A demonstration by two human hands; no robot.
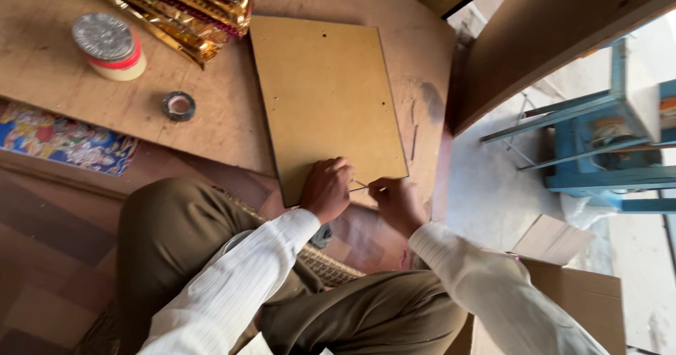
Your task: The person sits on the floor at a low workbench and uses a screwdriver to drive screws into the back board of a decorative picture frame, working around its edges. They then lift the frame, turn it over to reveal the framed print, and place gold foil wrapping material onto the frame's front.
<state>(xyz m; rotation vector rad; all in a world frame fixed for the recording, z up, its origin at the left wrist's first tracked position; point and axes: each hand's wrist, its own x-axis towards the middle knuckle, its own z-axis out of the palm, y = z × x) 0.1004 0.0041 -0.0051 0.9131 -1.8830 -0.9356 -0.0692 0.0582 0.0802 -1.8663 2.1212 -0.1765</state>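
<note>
A tan rectangular hardboard panel (327,94) lies on a worn wooden work surface (211,116), with small holes near its corners. My left hand (326,188) rests curled on the panel's near edge. My right hand (398,201) sits just beside it at the near right corner. Between the two hands runs a thin pale sliver, like a wire or small nail (360,184), pinched by both sets of fingertips. My white striped sleeves and olive trousers fill the foreground.
A stack of gold foil sheets (183,7) lies at the far edge. A round tin with a silver lid (107,44) and a small tape roll (179,105) sit at left. A colourful printed picture (63,140) lies lower left. Blue metal frame (598,144) and cardboard box (563,284) at right.
</note>
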